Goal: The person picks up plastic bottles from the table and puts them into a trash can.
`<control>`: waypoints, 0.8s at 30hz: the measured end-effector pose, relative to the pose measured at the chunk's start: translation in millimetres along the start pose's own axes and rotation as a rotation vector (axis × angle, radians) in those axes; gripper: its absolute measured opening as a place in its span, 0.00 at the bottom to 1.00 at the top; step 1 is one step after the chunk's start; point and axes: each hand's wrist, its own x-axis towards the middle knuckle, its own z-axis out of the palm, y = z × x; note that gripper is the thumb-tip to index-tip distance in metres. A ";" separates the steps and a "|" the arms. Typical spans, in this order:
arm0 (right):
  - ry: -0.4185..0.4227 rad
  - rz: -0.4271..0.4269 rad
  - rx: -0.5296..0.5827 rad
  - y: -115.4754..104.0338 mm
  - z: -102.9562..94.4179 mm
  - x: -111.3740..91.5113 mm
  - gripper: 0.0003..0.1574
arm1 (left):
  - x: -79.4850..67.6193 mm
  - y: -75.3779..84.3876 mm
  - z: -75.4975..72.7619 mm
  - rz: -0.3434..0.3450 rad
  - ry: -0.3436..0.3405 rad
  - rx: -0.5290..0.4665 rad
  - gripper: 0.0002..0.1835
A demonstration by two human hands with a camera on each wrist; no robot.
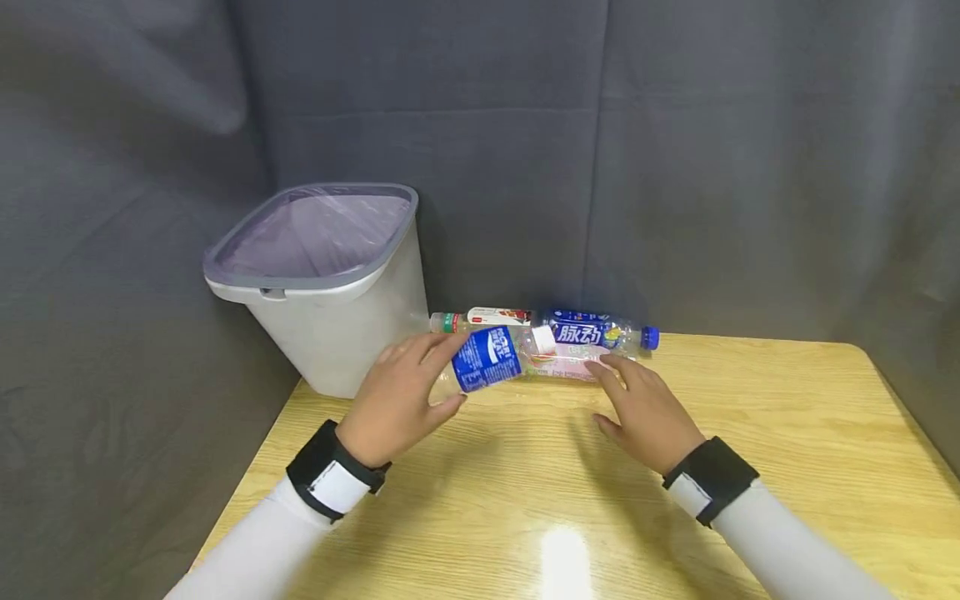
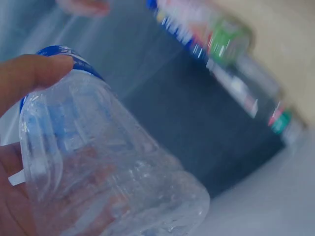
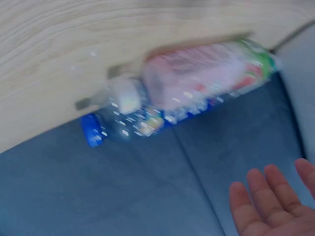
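Note:
My left hand (image 1: pixel 397 398) grips a clear plastic bottle (image 1: pixel 487 358) with a blue label and white cap, held tilted above the table. In the left wrist view the thumb presses on the label of this bottle (image 2: pixel 118 162), and its clear base points toward the camera. My right hand (image 1: pixel 651 417) hovers with relaxed fingers near a pink-labelled bottle (image 1: pixel 570 367), holding nothing. Behind that one lies a blue-labelled bottle (image 1: pixel 585 332) with a blue cap. A bottle with a white and red label (image 1: pixel 498 317) lies to the left, partly hidden by the held one.
A grey-white bin (image 1: pixel 352 333) with a clear liner stands at the table's back left. Dark grey curtain (image 1: pixel 450 150) hangs behind and along the sides. The lying bottles are along the back edge of the wooden table (image 1: pixel 750 392).

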 end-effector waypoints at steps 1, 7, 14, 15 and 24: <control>-0.018 0.007 -0.005 4.5 4.4 2.4 0.48 | 3.7 -2.7 -8.2 -0.003 0.028 0.003 0.42; -0.106 0.045 -0.031 32.1 33.1 20.1 0.50 | 26.4 -24.1 -50.7 -0.049 0.181 0.007 0.43; -0.196 0.111 -0.044 56.7 61.0 33.6 0.50 | 54.8 -51.6 -74.7 -0.199 0.278 -0.045 0.42; -0.205 0.116 -0.046 58.3 64.4 34.1 0.50 | 58.5 -54.5 -78.4 -0.222 0.284 -0.055 0.43; -0.150 0.116 -0.044 65.6 86.0 35.7 0.45 | 90.0 -101.2 -95.5 -0.374 0.235 -0.011 0.43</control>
